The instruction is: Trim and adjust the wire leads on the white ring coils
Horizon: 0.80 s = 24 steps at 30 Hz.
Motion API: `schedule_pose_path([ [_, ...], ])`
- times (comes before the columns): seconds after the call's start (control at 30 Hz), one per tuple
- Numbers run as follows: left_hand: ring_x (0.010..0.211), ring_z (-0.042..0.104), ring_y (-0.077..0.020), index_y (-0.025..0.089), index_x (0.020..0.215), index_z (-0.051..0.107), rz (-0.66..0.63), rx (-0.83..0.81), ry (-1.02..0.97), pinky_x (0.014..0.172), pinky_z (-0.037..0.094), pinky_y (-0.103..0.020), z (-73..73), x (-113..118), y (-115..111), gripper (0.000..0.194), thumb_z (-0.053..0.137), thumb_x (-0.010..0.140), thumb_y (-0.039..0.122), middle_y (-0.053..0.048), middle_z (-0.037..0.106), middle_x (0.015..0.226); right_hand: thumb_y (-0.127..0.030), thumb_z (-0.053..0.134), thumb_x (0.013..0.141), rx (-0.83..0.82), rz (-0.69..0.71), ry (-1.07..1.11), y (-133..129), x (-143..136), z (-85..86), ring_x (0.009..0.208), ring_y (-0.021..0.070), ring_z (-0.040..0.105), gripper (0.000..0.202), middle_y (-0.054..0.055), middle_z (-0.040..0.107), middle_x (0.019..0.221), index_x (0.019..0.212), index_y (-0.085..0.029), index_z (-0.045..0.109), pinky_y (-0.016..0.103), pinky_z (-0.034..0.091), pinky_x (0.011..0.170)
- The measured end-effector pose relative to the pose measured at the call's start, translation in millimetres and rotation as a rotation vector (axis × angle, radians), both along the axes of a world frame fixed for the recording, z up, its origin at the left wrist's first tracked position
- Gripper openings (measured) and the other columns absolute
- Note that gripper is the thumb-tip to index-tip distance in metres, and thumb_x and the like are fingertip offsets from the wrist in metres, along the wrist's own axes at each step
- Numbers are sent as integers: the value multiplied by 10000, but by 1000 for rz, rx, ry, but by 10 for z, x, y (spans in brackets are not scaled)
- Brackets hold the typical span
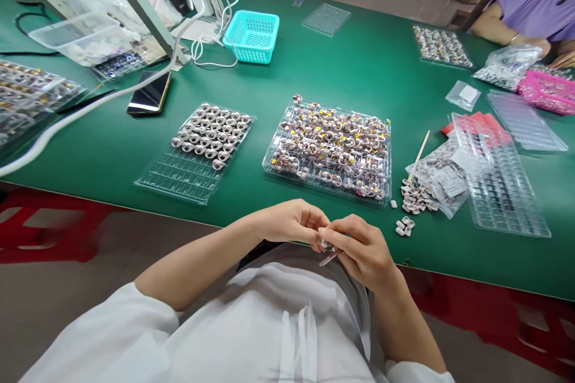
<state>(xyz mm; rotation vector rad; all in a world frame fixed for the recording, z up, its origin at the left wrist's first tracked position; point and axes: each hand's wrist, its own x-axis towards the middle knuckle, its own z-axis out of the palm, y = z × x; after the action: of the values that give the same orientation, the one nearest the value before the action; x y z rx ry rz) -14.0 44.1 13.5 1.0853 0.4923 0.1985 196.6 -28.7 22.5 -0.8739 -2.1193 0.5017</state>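
Note:
Near the table's front edge, my left hand (299, 221) and my right hand (359, 246) meet, fingers closed around a small whitish part (326, 244). A thin reddish strip (330, 258) sticks out below my right fingers. Beyond my hands lies a clear tray (274, 169) full of small ring-shaped parts with yellow and red bits. Left of it, another clear tray (175, 178) holds rows of pale parts in its far section; its near section shows bare slots. Loose pale caps (415, 197) lie to the right of my right hand.
A wooden stick (422, 146), a plastic bag of parts (442, 176) and a clear slotted tray (503, 185) lie right. A phone (150, 94), a turquoise basket (254, 36) and a white cable (112, 96) are left. Another person's arm (494, 27) rests at the far right.

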Motion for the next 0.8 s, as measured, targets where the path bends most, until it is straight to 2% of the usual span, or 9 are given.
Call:
schedule_pose_path([
  [0.1,709,691,-143,112,891,725,26,150,43,684,535,-225,58,13,-16,184,724,834,287,-54,744,757,-81,532,937,-26,0,43,-22,-12,-10,841,176,633,438,83,703,991,1316,-286,609,303,533,709],
  [0.17,739,698,-156,110,934,737,66,365,88,679,539,-227,140,-1,-40,163,672,862,242,-80,755,812,-88,532,939,-135,-50,157,-47,7,-33,835,163,633,407,80,684,1009,1276,-287,642,284,526,693],
  [0.3,868,712,-168,160,1062,749,126,879,-28,782,552,-246,328,-55,-100,228,593,899,124,-119,759,983,-206,560,962,-524,-262,477,-74,56,-113,690,121,578,221,48,662,947,1104,-265,718,237,447,562],
  [0.33,887,709,-169,170,1078,746,132,967,-70,794,552,-250,359,-63,-113,245,583,907,108,-125,753,1003,-250,575,960,-624,-260,532,-71,60,-129,677,121,563,181,40,657,916,1059,-252,726,240,438,564],
  [0.4,896,701,-172,178,1102,739,152,1088,-109,791,554,-255,390,-69,-134,263,579,914,87,-135,734,1022,-326,603,947,-788,-161,586,-52,59,-142,686,128,540,167,31,643,874,998,-228,728,254,433,599],
  [0.53,875,674,-158,194,1128,727,209,1185,-96,754,558,-239,365,-53,-153,286,573,920,73,-116,682,991,-378,652,911,-1001,60,607,-3,39,-118,674,118,466,196,10,594,797,942,-196,718,248,378,602],
  [0.63,873,668,-148,188,1114,725,226,1203,-95,733,561,-224,328,-45,-162,273,564,925,75,-116,651,1001,-386,702,872,-1093,94,629,19,15,-119,655,112,441,212,4,576,763,908,-178,712,244,350,581],
  [0.8,954,680,-165,197,1123,714,232,1203,-97,798,577,-245,282,-52,-168,272,569,927,78,-122,653,1048,-358,748,832,-1149,116,651,37,-28,-177,746,148,537,212,26,628,814,917,-166,714,277,424,693],
])
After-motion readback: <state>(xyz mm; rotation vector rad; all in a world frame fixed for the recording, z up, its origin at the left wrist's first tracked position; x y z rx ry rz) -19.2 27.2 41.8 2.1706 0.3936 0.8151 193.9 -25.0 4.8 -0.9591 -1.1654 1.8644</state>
